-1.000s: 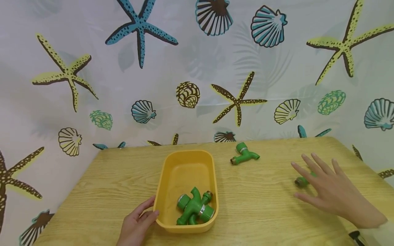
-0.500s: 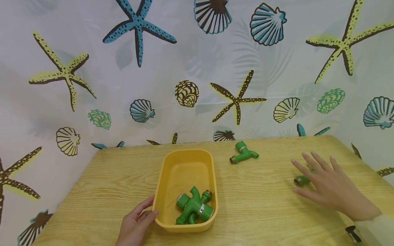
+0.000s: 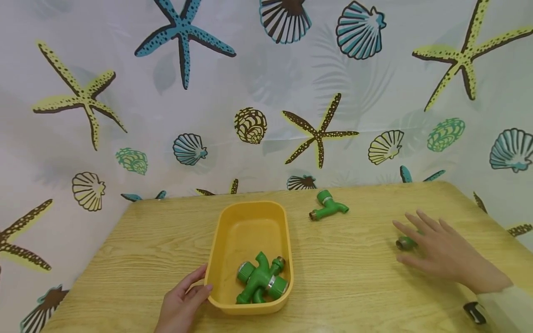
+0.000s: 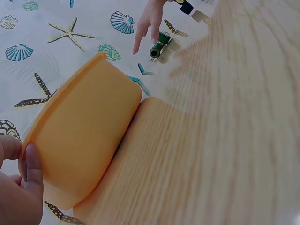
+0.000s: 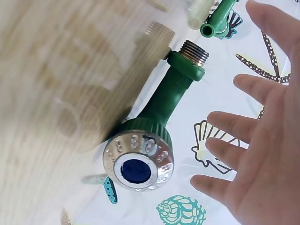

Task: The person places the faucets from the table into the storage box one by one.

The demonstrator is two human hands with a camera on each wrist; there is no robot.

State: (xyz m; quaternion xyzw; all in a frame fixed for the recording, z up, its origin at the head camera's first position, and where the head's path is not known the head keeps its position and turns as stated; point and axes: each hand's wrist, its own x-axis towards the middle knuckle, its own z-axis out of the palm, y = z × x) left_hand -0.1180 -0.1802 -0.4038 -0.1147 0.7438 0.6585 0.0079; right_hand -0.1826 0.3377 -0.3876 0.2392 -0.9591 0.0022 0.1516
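Note:
At the left, my left hand grips the near-left rim of a yellow plastic bin, its thumb on the rim in the left wrist view. Green plastic taps lie piled at the bin's near end. My right hand hovers with spread fingers over another green tap on the right of the table, partly covering it. In the right wrist view this tap shows a threaded brass end and a silver knob with a blue centre. The palm is apart from it.
One more green tap lies near the table's back edge, right of the bin. Behind the wooden table hangs a white cloth printed with starfish and shells. A dark band sits at my right wrist.
My right hand has lowered slightly towards the tap beneath it, its fingers a little less spread. My left hand keeps its hold on the bin. The whole head view has shifted slightly.

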